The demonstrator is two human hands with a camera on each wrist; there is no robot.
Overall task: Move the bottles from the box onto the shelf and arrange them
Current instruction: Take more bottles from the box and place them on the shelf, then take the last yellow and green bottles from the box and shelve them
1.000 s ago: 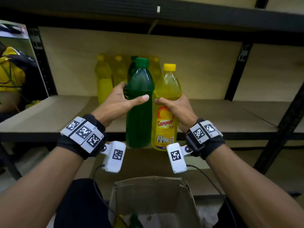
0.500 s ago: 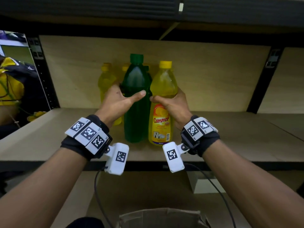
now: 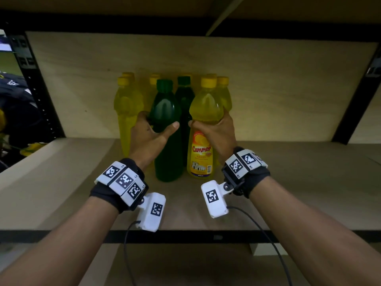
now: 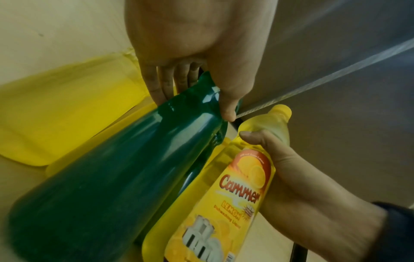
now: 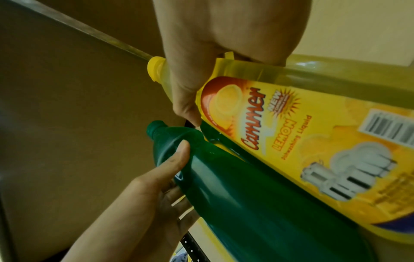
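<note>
A dark green bottle [image 3: 167, 141] [image 4: 107, 177] [image 5: 257, 200] stands upright on the wooden shelf [image 3: 288, 182]. My left hand [image 3: 152, 137] [image 4: 192, 74] grips its upper body, thumb in front, fingers behind. Right beside it stands a yellow Cammer lemon bottle [image 3: 203, 141] [image 4: 224, 203] [image 5: 313, 141], and my right hand [image 3: 216, 133] [image 5: 201, 70] grips it just below the shoulder. Both bases rest on the shelf board. Behind them stand several yellow bottles [image 3: 126, 112] and another green bottle [image 3: 184, 93] against the back panel.
The shelf's black front rail [image 3: 206, 236] runs below my wrists. Black uprights [image 3: 31, 79] stand at the left and at the right [image 3: 358, 96]. A board [image 3: 268, 5] hangs close overhead. Bare shelf board lies left and right of the bottle group.
Both hands carried the green and yellow bottles up and forward over the shelf edge and set them on the board near the back row. The cardboard box has dropped out of view.
</note>
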